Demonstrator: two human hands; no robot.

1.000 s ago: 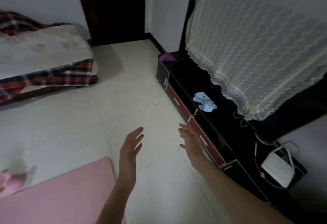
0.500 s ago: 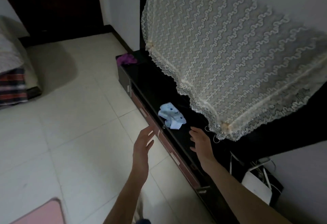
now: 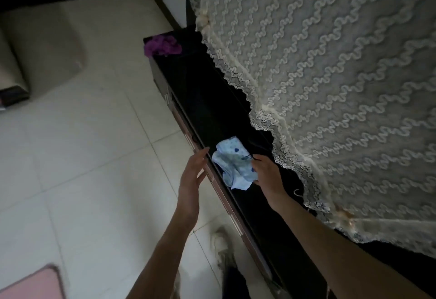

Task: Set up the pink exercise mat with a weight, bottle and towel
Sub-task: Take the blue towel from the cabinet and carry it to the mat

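Note:
A crumpled light blue towel with dark blue dots lies on top of a long black cabinet. My right hand rests on the towel's right edge, fingers curled onto the cloth. To the towel's left my left hand hovers at the cabinet's front edge, fingers apart and holding nothing. Only a corner of the pink exercise mat shows, on the floor at the bottom left. No weight or bottle is in view.
A cream lace cover drapes over something large on the cabinet, right behind the towel. A purple cloth lies at the cabinet's far end. Pale tiled floor spreads to the left. My shoe stands beside the cabinet.
I have stepped closer to the cabinet. Both hands moved forward to the towel; the right hand now touches its right edge, the left hand has come up beside it.

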